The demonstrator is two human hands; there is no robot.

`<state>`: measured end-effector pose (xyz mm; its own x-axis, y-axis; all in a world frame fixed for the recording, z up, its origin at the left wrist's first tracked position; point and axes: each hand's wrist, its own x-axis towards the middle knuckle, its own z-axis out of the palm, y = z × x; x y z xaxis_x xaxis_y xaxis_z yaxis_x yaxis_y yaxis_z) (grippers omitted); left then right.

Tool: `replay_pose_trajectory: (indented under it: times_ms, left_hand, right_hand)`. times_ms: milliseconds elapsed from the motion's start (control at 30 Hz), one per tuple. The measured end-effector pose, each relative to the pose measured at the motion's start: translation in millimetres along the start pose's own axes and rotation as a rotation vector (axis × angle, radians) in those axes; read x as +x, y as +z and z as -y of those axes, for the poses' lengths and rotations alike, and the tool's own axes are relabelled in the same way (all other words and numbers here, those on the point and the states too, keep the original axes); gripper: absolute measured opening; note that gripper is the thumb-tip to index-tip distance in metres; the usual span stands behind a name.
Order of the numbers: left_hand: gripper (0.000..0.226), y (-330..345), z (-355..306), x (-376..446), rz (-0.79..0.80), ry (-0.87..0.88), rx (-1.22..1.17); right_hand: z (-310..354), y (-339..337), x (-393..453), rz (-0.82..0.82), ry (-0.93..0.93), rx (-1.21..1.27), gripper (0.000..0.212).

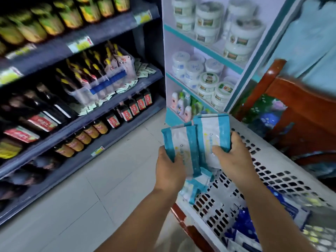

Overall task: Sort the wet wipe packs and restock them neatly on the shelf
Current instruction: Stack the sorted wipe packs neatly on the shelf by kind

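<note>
Wipe packs (183, 146), white w/ teal edges, held upright above perforated white basket (263, 171): left hand (168, 160) grips one pack's lower end, right hand (231, 157) fingers clamp another (211, 135) just beside it.

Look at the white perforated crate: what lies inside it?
Inside the white perforated crate, teal-and-white wipe packs lie near its left wall, and dark blue packs lie nearer the camera. The right hand and forearm cover part of the floor, so anything beneath them is hidden.

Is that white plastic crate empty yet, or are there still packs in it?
Not empty: the white crate holds teal-edged packs and dark blue packs.
</note>
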<state>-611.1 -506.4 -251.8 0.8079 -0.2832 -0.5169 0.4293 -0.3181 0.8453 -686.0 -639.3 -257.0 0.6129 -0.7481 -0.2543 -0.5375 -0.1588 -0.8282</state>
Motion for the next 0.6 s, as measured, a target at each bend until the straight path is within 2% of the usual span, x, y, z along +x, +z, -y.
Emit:
replay_pose_trajectory:
  times_ms: [233,433,600]
  left_hand:
    - [0.018,-130.1,-50.6,-10.3,-0.067,0.156,-0.064]
    - [0.020,-259.1,-79.8,-17.5,-0.196,0.299,-0.088]
    - [0.018,-361.1,-95.2,-24.8,-0.333,0.408,-0.082]
  right_hand:
    - [112.8,68.0,-41.7,0.012,-0.190,0.052,0.022]
    - [209.1,153.3,-82.4,0.024,-0.364,0.118,0.033]
    - [285.3,220.1,-117.1,0.097,-0.497,0.139,0.037]
